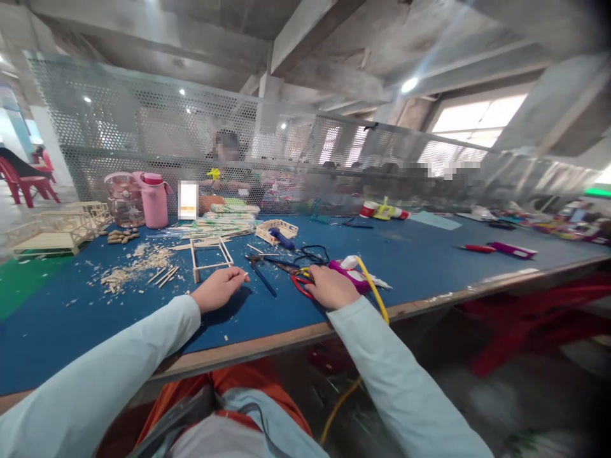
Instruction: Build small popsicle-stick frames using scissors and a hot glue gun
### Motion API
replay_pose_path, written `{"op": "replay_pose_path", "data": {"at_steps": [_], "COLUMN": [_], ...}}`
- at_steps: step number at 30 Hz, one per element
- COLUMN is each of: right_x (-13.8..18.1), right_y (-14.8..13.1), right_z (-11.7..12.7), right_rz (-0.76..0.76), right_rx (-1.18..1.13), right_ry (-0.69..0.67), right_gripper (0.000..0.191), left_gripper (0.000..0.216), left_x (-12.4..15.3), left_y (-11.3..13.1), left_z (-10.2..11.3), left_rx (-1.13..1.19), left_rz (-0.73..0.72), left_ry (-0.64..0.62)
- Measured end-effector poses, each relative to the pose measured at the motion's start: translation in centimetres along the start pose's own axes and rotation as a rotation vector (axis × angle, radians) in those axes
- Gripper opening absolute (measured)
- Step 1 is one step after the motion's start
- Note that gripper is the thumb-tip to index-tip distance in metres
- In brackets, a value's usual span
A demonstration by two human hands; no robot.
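Note:
My left hand (220,287) rests on the blue table (420,267), fingers curled in a pinch on a thin wooden stick, just below a small rectangular stick frame (210,257). My right hand (330,286) lies over a heap of tools, its fingers closed on the pink glue gun (352,272) with a yellow cord (375,289). Red-handled scissors (301,285) lie under that hand. A blue pen (262,278) lies between the two hands.
Wood scraps and sticks (138,266) litter the left. A pink bottle (155,199), a clear jug (124,199), stick models (62,229) and stacked sticks (229,219) stand behind. A perforated screen (286,146) runs along the far edge, with a person behind it.

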State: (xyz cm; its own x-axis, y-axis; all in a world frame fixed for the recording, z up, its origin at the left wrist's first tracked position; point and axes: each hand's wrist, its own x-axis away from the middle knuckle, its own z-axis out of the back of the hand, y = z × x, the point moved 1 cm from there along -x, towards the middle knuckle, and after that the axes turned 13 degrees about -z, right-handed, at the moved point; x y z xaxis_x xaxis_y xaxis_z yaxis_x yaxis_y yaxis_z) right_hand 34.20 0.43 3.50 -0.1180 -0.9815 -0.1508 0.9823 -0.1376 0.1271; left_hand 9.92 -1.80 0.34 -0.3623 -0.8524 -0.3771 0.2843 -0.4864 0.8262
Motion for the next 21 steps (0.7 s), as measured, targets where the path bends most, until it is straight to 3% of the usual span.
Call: {"op": "replay_pose_path", "data": {"at_steps": [5,11,13,17,21], "right_x": [-0.4,1.2,2.3,3.9,4.6], "right_y": [0.7,1.5,2.1,2.2,-1.3], "right_z": [-0.5,2.3,3.2,3.1,1.5], "right_rz": [0.141,0.132,0.178,0.31,0.457], "right_rx": [0.017,0.0,-0.059,-0.554,-1.243], "right_ry": [-0.005,-0.096,-0.192,-0.421,-0.365], "right_gripper": [0.033,0.057,0.062,0.06,0.045], "left_gripper": [0.036,0.04,0.041,0.044,0.047], "left_x": [0.7,0.6,0.5,0.5,0.5], "left_y": [0.1,0.6,0.7,1.3,1.7], "left_z": [0.1,1.0,1.1,1.1,1.4], "left_rx": [0.365,0.39,0.411,0.437,0.373], "left_rz": [0.131,0.13,0.136,0.102,0.01], "left_ry": [0.047,0.174,0.205,0.234,0.245]}}
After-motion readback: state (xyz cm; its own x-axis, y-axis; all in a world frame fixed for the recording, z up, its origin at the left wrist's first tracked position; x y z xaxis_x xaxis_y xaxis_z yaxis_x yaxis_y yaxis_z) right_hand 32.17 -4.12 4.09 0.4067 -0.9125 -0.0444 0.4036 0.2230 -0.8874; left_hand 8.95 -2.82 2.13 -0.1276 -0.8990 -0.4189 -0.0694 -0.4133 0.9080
